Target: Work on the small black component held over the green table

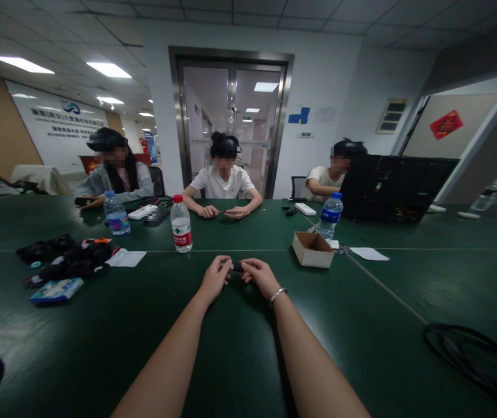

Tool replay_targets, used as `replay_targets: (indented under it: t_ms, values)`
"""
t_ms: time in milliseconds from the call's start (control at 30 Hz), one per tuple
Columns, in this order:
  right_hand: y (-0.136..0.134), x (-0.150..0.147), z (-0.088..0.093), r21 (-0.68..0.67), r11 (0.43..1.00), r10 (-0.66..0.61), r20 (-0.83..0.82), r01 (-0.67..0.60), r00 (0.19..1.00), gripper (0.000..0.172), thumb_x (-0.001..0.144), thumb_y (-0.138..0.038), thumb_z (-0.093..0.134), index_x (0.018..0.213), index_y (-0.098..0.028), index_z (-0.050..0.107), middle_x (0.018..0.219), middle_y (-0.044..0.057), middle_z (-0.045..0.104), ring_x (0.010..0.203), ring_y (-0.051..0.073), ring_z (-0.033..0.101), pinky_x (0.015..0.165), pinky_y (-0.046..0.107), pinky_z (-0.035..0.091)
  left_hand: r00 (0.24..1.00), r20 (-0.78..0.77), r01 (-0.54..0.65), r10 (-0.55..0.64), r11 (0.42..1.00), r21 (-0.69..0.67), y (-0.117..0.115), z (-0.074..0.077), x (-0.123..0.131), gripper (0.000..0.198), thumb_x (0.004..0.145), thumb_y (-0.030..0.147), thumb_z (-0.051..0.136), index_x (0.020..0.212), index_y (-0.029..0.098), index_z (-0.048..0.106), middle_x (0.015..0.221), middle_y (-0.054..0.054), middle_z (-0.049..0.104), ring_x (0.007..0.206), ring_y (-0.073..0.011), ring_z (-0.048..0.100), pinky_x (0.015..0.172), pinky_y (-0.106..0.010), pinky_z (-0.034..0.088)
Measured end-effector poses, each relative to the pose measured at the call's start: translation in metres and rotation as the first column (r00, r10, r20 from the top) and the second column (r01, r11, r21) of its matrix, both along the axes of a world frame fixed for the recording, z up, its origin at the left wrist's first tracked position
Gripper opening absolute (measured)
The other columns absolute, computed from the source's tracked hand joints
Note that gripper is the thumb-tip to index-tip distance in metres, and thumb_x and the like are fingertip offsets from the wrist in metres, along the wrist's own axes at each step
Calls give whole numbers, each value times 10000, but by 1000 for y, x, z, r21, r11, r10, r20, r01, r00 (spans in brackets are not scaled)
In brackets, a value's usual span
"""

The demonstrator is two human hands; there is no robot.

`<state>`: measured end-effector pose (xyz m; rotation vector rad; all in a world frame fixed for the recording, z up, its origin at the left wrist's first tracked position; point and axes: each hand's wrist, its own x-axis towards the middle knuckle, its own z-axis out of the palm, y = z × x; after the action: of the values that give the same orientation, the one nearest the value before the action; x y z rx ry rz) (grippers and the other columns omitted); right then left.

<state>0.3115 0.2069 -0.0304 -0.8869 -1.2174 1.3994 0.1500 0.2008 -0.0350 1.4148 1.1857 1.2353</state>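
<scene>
Both my hands meet just above the green table, in front of me. A small black piece with a pale, silvery end [236, 267] spans the gap between them; it is too small to name its kind. My right hand [260, 277], with a silver bracelet at the wrist, pinches its dark end between thumb and fingers. The fingertips of my left hand [215, 278] are closed at its pale end. Fingers cover part of the piece on each side.
Nearby stand a red-capped bottle [181, 226], an open cardboard box [313, 251] and a blue-capped bottle [330, 216]. Black gear [68, 255] and a flat blue box [57, 290] lie left; a coiled cable [461, 348] lies right. Three people sit across the table [240, 360].
</scene>
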Motion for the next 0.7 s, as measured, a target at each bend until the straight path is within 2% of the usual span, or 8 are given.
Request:
replay_targets:
  t_ms: [100,300,467,600,700]
  values:
    - [-1,0,1,-2,1000,9,0,-9,1000,363,622,-350,754,853,-98,632,621,38,622,515,105,570,459,182,448,1000,-19,15,-15,1000,16,-1,0,0,356,771,439,500,1022,188,527,731,-21,539,597,-111,514,443,-164,391]
    - [0,0,0,-9,1000,7,-11,-7,1000,361,627,-345,751,859,-97,629,621,41,624,518,102,571,464,175,447,1000,-4,20,-20,999,25,-2,4,-1,357,733,427,555,1006,197,546,901,-55,565,705,-137,548,475,-183,433]
    - [2,0,-2,-12,1000,7,-14,-7,1000,389,605,-356,759,854,-90,624,612,38,623,503,99,565,452,172,439,998,-58,27,-27,1000,-4,-3,4,1,344,771,446,498,976,174,545,731,-22,533,600,-113,508,434,-165,389]
    - [2,0,-3,-11,1000,7,-16,-7,1000,394,600,-363,762,852,-93,624,614,39,627,501,98,564,457,176,441,998,-55,30,-29,999,19,-4,7,2,327,745,373,534,1007,178,534,884,-50,538,717,-136,533,471,-175,432]
    - [2,0,-2,-12,1000,10,-14,-10,1000,381,608,-357,759,853,-97,628,619,39,627,508,100,569,461,177,442,999,-45,12,-14,1000,-27,-4,7,3,327,786,412,468,1000,170,527,824,-44,532,663,-127,518,448,-172,414]
